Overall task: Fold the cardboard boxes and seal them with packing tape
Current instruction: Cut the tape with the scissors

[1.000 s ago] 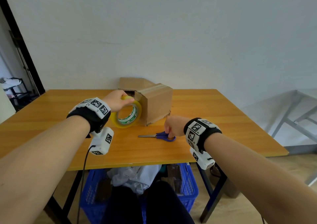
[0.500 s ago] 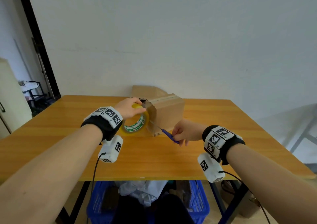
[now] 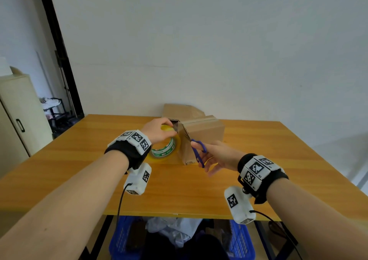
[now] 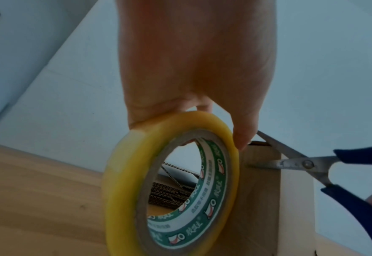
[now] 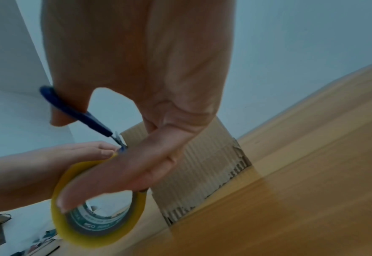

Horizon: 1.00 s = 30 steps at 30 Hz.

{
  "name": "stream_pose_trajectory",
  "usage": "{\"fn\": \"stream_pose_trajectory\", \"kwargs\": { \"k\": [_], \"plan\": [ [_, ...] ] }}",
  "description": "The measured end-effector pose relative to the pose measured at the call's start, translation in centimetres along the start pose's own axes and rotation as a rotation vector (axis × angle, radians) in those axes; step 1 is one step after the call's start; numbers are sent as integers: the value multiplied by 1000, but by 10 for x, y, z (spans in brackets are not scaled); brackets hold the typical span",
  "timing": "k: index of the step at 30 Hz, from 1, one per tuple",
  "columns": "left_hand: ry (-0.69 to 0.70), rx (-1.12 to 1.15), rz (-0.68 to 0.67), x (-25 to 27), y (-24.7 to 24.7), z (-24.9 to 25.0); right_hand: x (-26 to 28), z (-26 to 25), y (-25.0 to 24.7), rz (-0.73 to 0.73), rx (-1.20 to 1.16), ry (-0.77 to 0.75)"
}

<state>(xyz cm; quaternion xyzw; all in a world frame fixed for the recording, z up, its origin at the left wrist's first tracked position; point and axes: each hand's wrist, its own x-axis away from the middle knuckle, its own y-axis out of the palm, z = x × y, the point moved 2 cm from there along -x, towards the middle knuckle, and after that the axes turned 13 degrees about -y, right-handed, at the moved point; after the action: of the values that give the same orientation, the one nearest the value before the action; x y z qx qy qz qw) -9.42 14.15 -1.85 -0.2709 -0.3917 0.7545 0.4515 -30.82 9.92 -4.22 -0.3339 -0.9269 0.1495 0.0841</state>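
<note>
Gripping tape roll (image 3: pixel 166 147) left; scissors (image 3: pixel 199 150) right.

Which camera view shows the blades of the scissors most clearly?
The left wrist view: the scissors show both metal blades open at the box corner. In the head view the blades are tiny; in the right wrist view the right hand hides most.

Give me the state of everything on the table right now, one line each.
cardboard box: folded up, top flaps closed with tape across, standing on the table.
tape roll: on edge beside the box, held by the left hand.
scissors: blades open at the box's top corner, in the right hand.
</note>
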Motion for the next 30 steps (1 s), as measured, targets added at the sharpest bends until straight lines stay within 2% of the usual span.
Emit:
{"fn": "stream_pose_trajectory", "kwargs": {
  "k": [11, 30],
  "plan": [
    [13, 10, 32, 1, -7, -5, -19, -9, 19, 43, -53, -89],
    [26, 17, 51, -1, -7, -6, -25, -13, 28, 80, -59, -153]
  ]
}}
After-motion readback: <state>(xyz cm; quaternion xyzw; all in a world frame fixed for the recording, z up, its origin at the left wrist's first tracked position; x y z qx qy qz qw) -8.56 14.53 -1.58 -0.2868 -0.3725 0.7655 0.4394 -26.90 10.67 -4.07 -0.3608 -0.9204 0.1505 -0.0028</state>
